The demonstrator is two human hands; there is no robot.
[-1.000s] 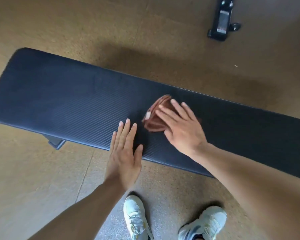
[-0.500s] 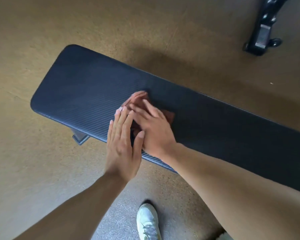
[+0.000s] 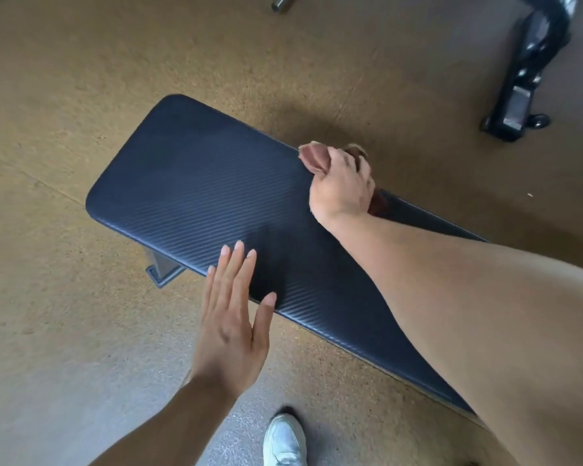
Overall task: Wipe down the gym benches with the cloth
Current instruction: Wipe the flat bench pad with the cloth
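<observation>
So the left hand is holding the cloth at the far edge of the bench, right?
Not quite. It is the right hand that grips the cloth at the far edge of the bench, as the head view shows. The left hand lies flat and open at the near edge.

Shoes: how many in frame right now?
1. A white shoe sits at the bottom edge, on the floor between the two forearms. A second may be hidden under the right forearm.

Cloth's gone to the far edge

Right hand (image 3: pixel 342 183) slid the cloth (image 3: pixel 312 158) from mid desk (image 3: pixel 199 183) to its far edge, fingers now curled over; left hand (image 3: pixel 231 326) lifted slightly.
</observation>
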